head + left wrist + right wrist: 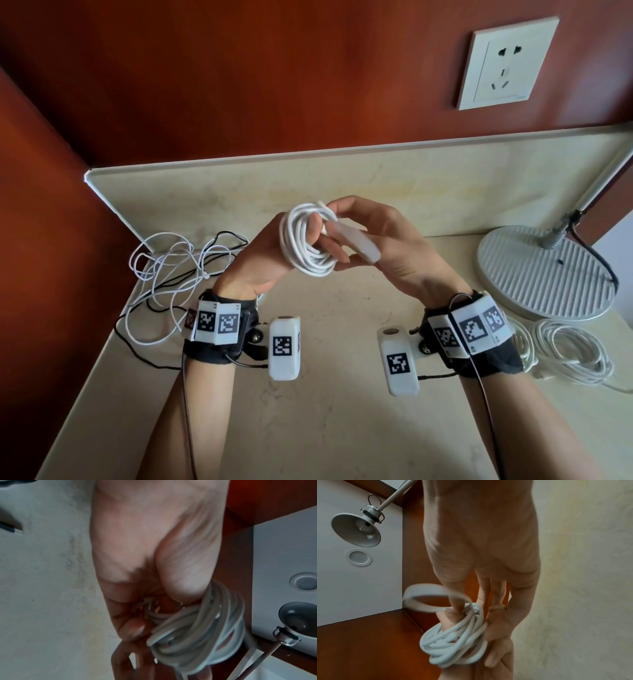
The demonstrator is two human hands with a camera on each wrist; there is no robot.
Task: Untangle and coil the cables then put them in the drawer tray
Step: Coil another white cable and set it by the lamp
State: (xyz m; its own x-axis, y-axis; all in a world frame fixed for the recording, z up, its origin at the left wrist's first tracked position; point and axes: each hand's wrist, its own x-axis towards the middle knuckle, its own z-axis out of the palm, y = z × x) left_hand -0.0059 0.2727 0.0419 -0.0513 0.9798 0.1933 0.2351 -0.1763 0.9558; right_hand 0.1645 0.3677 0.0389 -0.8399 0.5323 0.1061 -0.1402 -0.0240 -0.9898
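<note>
Holding coil [308,240]; labels unreadable.

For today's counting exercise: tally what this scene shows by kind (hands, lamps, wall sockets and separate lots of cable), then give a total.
Hands: 2 (left hand, right hand)
Lamps: 1 (lamp)
Wall sockets: 1 (wall socket)
Cable lots: 3 (held white coil, tangled heap, coiled pile by the lamp)
Total: 7
</note>
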